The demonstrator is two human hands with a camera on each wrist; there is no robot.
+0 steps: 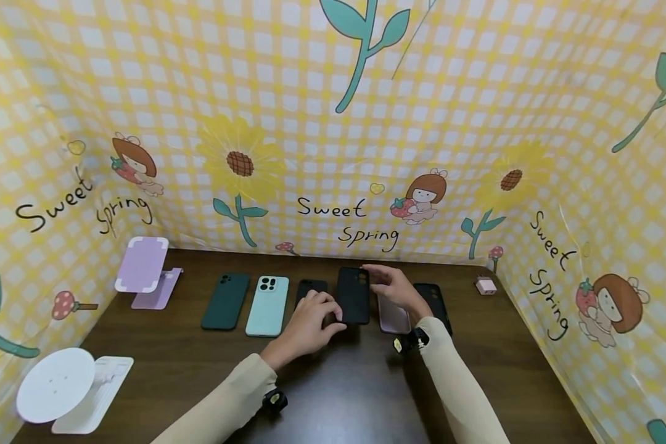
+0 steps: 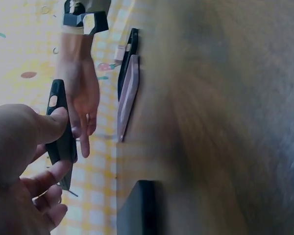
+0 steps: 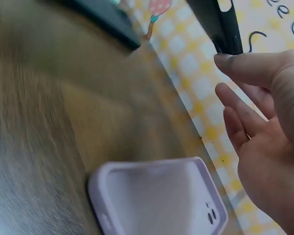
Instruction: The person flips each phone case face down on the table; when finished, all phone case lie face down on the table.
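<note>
A black phone case [image 1: 352, 297] is held up off the table between both hands, its camera cut-outs towards the top right. My left hand [image 1: 309, 317] grips its lower left side; in the left wrist view the thumb presses one edge of the case [image 2: 63, 139] and fingers curl at the other. At the upper right edge, my right hand [image 1: 398, 288] pinches a corner, the thumb showing on the case [image 3: 220, 27] in the right wrist view. Partly behind the left hand lies another dark case [image 1: 312, 286]. Below the right hand lies a lilac case [image 1: 393, 316], its hollow inside facing up.
Left of the hands lie a mint case [image 1: 267, 307] and a dark green case [image 1: 226, 302]. Another black case [image 1: 436, 302] lies to the right, partly behind the wrist. A purple stand [image 1: 142, 265], a white stand [image 1: 55, 385] and a small pale pink cube [image 1: 485, 285] stand near the sides.
</note>
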